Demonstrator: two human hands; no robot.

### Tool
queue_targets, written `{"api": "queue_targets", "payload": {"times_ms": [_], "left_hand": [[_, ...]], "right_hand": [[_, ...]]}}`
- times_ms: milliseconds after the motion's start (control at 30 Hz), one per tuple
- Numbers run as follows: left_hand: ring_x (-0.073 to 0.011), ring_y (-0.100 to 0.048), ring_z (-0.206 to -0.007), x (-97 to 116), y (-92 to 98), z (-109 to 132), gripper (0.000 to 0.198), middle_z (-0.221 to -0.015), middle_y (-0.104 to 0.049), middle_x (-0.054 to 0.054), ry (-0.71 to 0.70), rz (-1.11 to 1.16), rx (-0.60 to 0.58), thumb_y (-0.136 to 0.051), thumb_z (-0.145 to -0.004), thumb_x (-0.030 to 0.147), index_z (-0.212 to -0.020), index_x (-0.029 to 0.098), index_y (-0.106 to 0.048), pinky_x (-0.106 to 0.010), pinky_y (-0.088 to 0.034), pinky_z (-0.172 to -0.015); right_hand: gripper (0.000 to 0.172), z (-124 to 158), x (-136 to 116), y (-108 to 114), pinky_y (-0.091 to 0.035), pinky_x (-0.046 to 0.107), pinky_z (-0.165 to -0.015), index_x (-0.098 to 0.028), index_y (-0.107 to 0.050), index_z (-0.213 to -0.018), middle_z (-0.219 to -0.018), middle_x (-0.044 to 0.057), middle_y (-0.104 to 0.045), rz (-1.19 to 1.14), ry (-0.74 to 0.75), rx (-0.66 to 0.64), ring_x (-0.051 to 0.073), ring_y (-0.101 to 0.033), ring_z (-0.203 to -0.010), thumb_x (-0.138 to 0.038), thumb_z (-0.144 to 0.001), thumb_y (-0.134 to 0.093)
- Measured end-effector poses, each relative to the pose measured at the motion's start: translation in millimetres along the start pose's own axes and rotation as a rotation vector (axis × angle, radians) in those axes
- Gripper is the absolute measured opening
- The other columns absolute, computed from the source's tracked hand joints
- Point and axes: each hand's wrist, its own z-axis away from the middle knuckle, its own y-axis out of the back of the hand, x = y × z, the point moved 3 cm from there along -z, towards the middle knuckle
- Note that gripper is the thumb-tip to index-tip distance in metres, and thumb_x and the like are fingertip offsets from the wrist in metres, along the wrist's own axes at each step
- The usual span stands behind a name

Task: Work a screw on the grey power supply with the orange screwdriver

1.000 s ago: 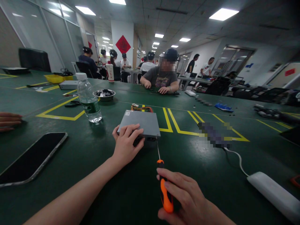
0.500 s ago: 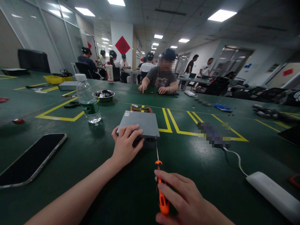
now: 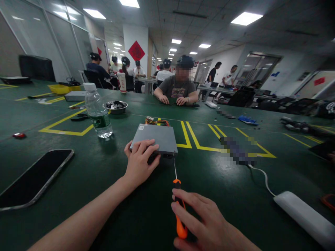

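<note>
A grey metal computer power supply lies on the green table, its bundle of coloured cables at the far side. My left hand grips its near left corner, fingers over the top and thumb at the near face. In my right hand is an orange and black screwdriver, held between thumb and fingers. Its thin shaft points away from me, and the tip meets the near face of the power supply close to the right corner. The exact contact at the tip is too small to make out.
A water bottle stands left of the power supply, with a metal bowl behind it. A phone lies at left, a white power strip with its cord at right. Across the table sits a person.
The screwdriver handle has turned in my right hand, its fingers shifting slightly. My left hand and the power supply stay put. The person opposite has drawn their hands closer together.
</note>
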Motion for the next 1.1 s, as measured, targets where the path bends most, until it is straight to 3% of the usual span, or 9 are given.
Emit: {"api": "queue_targets", "payload": {"times_ms": [100, 300, 533, 767, 1100], "left_hand": [[-0.0245, -0.048, -0.108, -0.3, -0.5, 0.6, 0.021, -0.115, -0.06, -0.002, 0.007, 0.003, 0.0, -0.057, -0.079, 0.032, -0.1, 0.029, -0.057, -0.05, -0.021, -0.097], [-0.0248, -0.048, -0.108, 0.3, 0.0, 0.0, 0.021, -0.115, -0.06, -0.002, 0.001, 0.016, 0.005, -0.057, -0.078, 0.033, -0.099, 0.029, -0.058, -0.05, -0.021, -0.097], [-0.0246, -0.049, -0.107, 0.5, 1.1, 0.2, 0.02, -0.114, -0.061, -0.002, -0.003, 0.018, 0.015, -0.057, -0.079, 0.032, -0.098, 0.028, -0.058, -0.05, -0.02, -0.097], [-0.0246, -0.049, -0.107, -0.6, -0.3, 0.9, 0.021, -0.115, -0.06, -0.001, 0.013, 0.032, 0.011, -0.058, -0.078, 0.032, -0.098, 0.029, -0.059, -0.051, -0.02, -0.098], [-0.0242, -0.048, -0.108, -0.5, -0.3, 1.2, 0.021, -0.115, -0.06, -0.001, 0.019, 0.043, 0.001, -0.057, -0.078, 0.032, -0.099, 0.03, -0.058, -0.05, -0.02, -0.098]], "right_hand": [[0.032, -2.3, -1.5, 0.8, -0.052, 0.028, -0.075, -0.011, -0.054, -0.107, -0.101, 0.017, -0.065, 0.015, 0.01, -0.022, 0.018, -0.063, -0.094, -0.034, -0.094, -0.037], [0.03, 10.5, 5.0, 3.1, -0.052, 0.029, -0.077, -0.008, -0.048, -0.106, -0.105, 0.019, -0.063, 0.006, -0.046, 0.117, 0.02, -0.062, -0.097, -0.032, -0.09, -0.045], [0.033, 3.6, -0.3, -4.9, -0.051, 0.028, -0.082, -0.007, -0.044, -0.107, -0.103, 0.02, -0.064, -0.074, 0.065, 0.076, 0.02, -0.063, -0.096, -0.037, -0.094, -0.039], [0.034, -2.1, -1.8, -14.3, -0.051, 0.031, -0.081, -0.005, -0.042, -0.111, -0.106, 0.023, -0.061, -0.089, 0.039, 0.057, 0.021, -0.061, -0.1, -0.034, -0.095, -0.038], [0.03, -7.2, -6.2, -14.9, -0.052, 0.029, -0.08, -0.01, -0.048, -0.107, -0.103, 0.02, -0.063, -0.038, 0.007, 0.024, 0.019, -0.061, -0.098, -0.036, -0.094, -0.039]]}}
